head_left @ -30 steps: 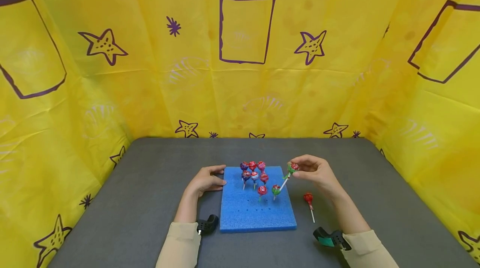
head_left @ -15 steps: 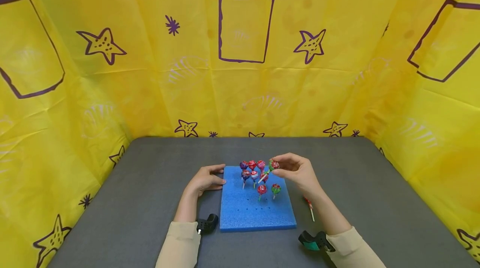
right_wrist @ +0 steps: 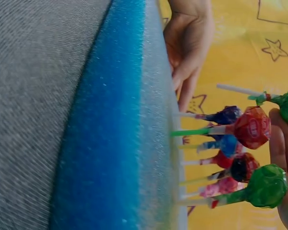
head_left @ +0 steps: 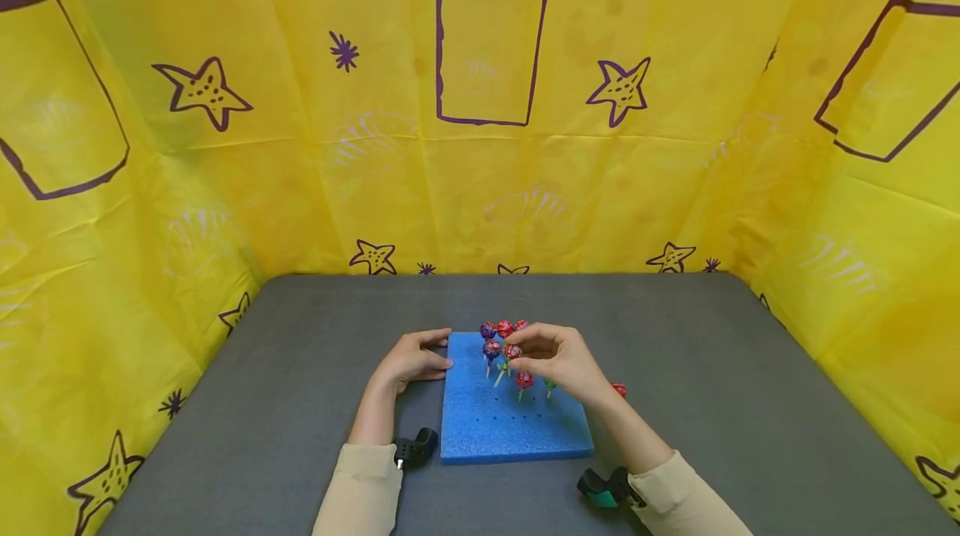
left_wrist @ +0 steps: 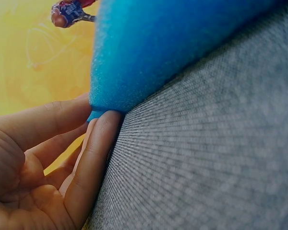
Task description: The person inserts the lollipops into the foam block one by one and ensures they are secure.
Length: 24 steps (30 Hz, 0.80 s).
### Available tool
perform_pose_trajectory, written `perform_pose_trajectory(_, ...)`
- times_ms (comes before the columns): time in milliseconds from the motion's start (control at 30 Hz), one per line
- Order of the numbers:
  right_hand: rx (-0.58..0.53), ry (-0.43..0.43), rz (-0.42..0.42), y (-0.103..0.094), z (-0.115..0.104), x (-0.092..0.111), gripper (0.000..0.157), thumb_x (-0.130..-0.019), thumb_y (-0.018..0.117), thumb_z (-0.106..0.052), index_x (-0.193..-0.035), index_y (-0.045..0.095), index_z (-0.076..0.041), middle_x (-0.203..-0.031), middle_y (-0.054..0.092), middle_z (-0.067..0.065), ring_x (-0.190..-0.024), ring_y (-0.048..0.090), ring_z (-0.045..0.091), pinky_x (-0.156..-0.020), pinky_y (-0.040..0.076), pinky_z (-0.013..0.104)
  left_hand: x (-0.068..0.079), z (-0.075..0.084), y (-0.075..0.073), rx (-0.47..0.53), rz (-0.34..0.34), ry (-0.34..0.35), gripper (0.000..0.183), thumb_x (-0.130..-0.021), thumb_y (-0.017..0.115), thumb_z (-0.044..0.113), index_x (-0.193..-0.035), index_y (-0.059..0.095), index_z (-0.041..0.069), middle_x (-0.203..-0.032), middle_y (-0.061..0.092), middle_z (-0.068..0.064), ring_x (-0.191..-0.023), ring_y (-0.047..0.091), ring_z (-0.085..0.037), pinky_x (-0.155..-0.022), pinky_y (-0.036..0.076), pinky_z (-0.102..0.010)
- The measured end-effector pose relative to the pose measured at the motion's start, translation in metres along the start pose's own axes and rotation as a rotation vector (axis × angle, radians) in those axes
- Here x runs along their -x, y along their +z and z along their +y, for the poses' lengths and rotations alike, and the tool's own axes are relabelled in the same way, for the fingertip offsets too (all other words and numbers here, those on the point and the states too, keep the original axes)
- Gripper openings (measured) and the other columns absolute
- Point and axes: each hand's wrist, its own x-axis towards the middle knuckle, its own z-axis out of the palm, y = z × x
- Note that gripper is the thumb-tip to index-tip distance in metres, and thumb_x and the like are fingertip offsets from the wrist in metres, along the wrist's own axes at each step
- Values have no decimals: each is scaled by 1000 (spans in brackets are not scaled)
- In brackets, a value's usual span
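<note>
My right hand (head_left: 561, 365) pinches a lollipop (head_left: 512, 352) by its wrapped head, above a blue foam board (head_left: 517, 440). In the right wrist view its white stick points at the board, with the tip apart from the surface, and green wrapper shows beside my fingertips. Several wrapped lollipops stand in the board, among them a red one (right_wrist: 252, 128) and a green one (right_wrist: 267, 187). Part of the group is hidden behind my right hand in the head view. My left hand (head_left: 408, 363) rests at the board's left edge, thumb and fingers extended against the foam (left_wrist: 120, 72).
Rows of small holes run across the near part of the board. Another red lollipop (head_left: 618, 389) lies on the grey table (head_left: 720, 411), mostly behind my right forearm. Yellow patterned cloth (head_left: 495, 169) walls in the back and both sides.
My right hand has carried its lollipop leftward across the board, from the right edge to the standing group. My left hand and the board have stayed in place.
</note>
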Motion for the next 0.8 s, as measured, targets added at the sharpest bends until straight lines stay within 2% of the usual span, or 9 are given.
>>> perform_pose_trajectory(133, 32, 40, 0, 3, 4, 0, 26, -84, 79, -19, -109, 74, -14, -106, 74, 12, -89, 72, 10, -77, 62, 26, -1, 0, 0, 4, 5, -3, 62, -82, 74, -3, -141, 55, 8, -137, 58, -20, -81, 68, -13, -74, 64, -32)
perform_pose_trajectory(267, 75, 44, -2, 5, 5, 0, 26, -83, 80, -22, -108, 74, -18, -104, 75, 7, -87, 72, 12, -75, 62, 27, -1, 0, 0, -1, -2, 1, 63, -82, 73, -3, -142, 54, 7, -138, 56, -22, -82, 68, -13, -75, 64, -32)
perform_pose_trajectory(533, 148, 50, -16, 9, 6, 2, 29, -82, 80, -19, -110, 75, -10, -102, 77, 5, -84, 72, 8, -72, 62, 23, 1, 1, 0, -5, -4, 14, 64, -82, 74, -3, -142, 54, 6, -139, 56, -22, -82, 67, -12, -74, 64, -32)
perform_pose_trajectory(633, 155, 67, -17, 10, 7, 2, 31, -82, 80, -19, -110, 75, -8, -101, 77, 5, -83, 72, 7, -70, 62, 23, 1, 1, 0, -5, -2, 14, 64, -82, 74, -3, -142, 54, 6, -138, 56, -22, -82, 67, -12, -74, 64, -32)
perform_pose_trajectory(800, 152, 47, -11, 11, 10, 3, 32, -82, 80, -18, -110, 74, -6, -101, 77, 7, -84, 72, 7, -72, 62, 22, 0, 1, 1, -3, -1, 10, 64, -82, 73, -3, -142, 54, 6, -138, 56, -22, -83, 68, -13, -75, 64, -32)
